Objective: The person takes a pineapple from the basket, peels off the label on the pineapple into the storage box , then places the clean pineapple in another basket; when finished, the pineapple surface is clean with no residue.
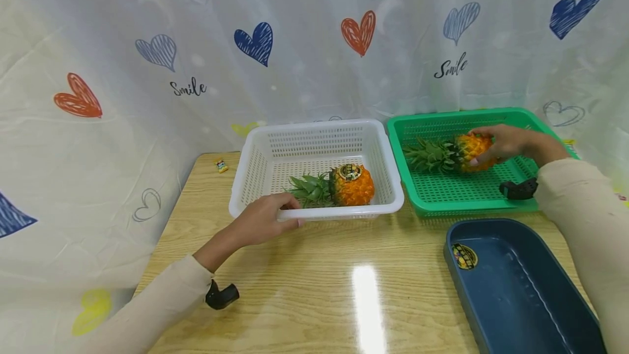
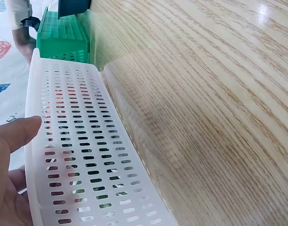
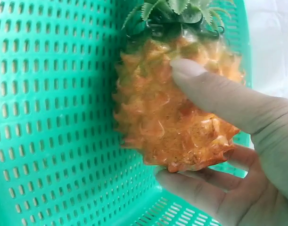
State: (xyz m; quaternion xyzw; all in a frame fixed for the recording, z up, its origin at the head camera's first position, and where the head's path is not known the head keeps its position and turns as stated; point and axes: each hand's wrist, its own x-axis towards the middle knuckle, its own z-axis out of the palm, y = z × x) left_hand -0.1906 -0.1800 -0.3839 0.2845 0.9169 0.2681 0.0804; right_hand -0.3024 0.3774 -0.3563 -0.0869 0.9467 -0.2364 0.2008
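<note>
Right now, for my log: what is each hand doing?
Left hand: grips white plastic basket rim.
Right hand: holds orange pineapple in green basket.

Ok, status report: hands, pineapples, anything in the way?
Left hand grips white basket rim. Right hand holds pineapple in green basket. Nothing blocking.

We had open tabletop in front of the white basket; nothing blocked a hand there. The green basket sat just beside the white one, no gap to pass between. The dark blue tub blocked the near right corner. Curtain closed off the back and left.
</note>
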